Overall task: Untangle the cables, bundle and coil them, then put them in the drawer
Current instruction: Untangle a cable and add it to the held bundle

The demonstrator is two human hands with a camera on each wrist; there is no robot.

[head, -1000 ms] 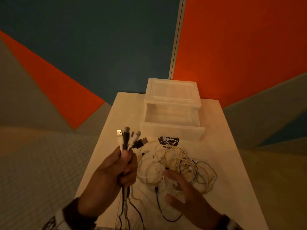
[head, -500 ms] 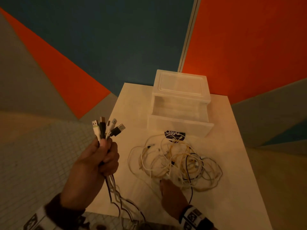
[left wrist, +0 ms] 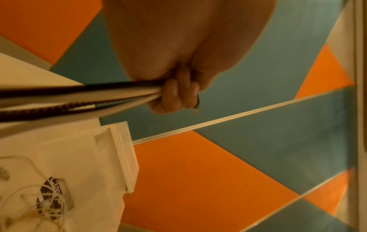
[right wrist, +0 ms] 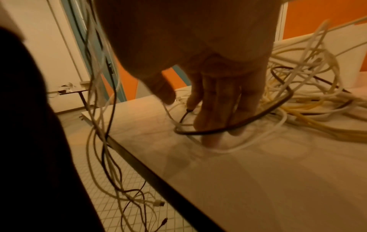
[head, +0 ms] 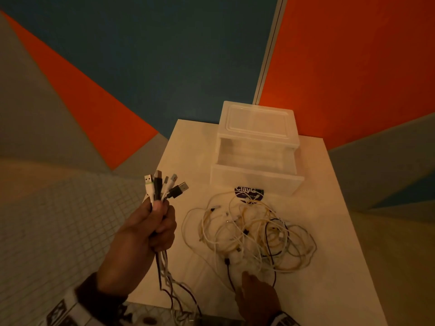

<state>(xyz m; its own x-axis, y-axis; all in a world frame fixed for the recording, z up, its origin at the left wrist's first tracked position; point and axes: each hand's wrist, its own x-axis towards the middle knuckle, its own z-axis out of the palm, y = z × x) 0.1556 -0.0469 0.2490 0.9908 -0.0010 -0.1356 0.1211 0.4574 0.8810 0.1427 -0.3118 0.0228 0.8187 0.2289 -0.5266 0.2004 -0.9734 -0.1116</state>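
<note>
My left hand (head: 153,227) is raised over the table's left edge and grips a bundle of several cables, whose USB plugs (head: 164,189) fan out above the fist. In the left wrist view the fingers (left wrist: 176,94) curl round the black and white cords (left wrist: 79,97). A tangle of white, yellow and black cables (head: 254,234) lies on the white table (head: 329,255). My right hand (head: 256,292) is at the tangle's near edge. Its fingers (right wrist: 216,109) point straight down, tips on the table inside loops of black cable (right wrist: 258,116) and white cable. The translucent drawer (head: 256,182) is pulled open.
The plastic drawer unit (head: 256,123) stands at the table's far end against an orange and blue wall. A dark sticker (head: 249,194) lies in front of it. The held cables trail off the near table edge (right wrist: 158,180) down to the tiled floor (right wrist: 127,196).
My right hand has drawn back from above the tangle to its near edge and set its fingertips down. My left hand has kept the bundle and shifted left off the table.
</note>
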